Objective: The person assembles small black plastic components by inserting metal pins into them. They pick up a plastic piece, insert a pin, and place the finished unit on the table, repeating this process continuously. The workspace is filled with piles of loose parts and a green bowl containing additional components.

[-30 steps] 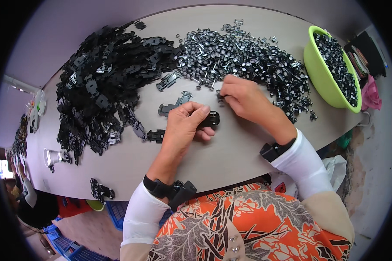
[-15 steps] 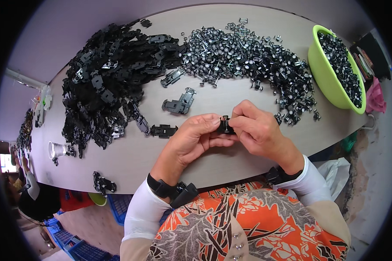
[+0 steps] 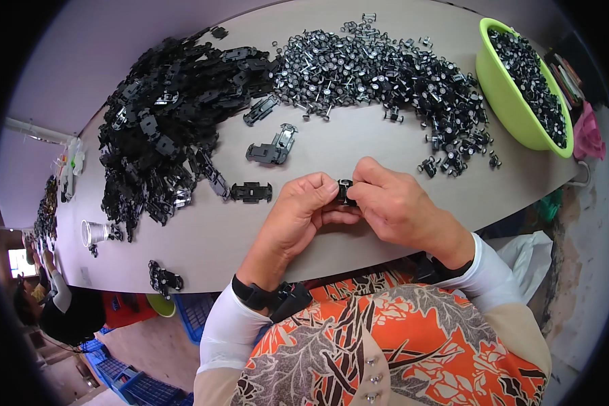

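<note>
Close to my chest, over the near part of the table, my left hand (image 3: pixel 306 211) grips a small black toy car chassis (image 3: pixel 346 192) between thumb and fingers. My right hand (image 3: pixel 400 206) is closed with thumb and forefinger pressed on the same piece from the right. A wheel axle appears to sit on it, but my fingers cover most of the part. Just left of my left hand lies a loose chassis (image 3: pixel 252 192). Beyond it two dark chassis (image 3: pixel 273 146) lie together, partly overlapping.
A large heap of black chassis (image 3: pixel 159 122) fills the left, beside a heap of wheel axles (image 3: pixel 358 71). At right stands a green basin (image 3: pixel 514 111) of axles. A clear plastic cup (image 3: pixel 95 233) and wheeled chassis (image 3: pixel 164 279) lie near left. Another person (image 3: pixel 64 314) sits far left.
The axle that stood visible between my fingers now sits lower and more covered, with the chassis tipped differently. My right fingers have pressed in closer. The whole view has shifted slightly.
</note>
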Motion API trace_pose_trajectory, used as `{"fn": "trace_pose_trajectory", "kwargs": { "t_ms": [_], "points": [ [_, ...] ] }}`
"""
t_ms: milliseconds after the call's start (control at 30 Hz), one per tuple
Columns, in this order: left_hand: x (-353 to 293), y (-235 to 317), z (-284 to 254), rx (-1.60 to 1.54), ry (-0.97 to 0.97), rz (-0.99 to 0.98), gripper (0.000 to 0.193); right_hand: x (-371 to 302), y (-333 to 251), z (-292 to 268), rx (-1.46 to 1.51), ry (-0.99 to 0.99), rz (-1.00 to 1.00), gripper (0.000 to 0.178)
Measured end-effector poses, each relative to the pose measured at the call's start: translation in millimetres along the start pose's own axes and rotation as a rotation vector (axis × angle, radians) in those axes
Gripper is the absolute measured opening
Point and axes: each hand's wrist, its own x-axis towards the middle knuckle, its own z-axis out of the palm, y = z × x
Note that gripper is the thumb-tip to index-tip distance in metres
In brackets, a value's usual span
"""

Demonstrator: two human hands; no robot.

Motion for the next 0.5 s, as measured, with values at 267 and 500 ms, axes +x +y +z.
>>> {"fn": "trace_pose_trajectory", "kwargs": {
  "t_ms": [267, 500],
  "points": [
    [-10, -11, 4, 0.109, 0.064, 0.051, 0.017, -4, -9, 9, 0.005, -0.003, 0.017, 0.015],
    [-38, -2, 8, 0.309, 0.185, -0.004, 0.016, -7, -13, 29, 0.237, 0.007, 0.014, 0.026]
  ]
}}
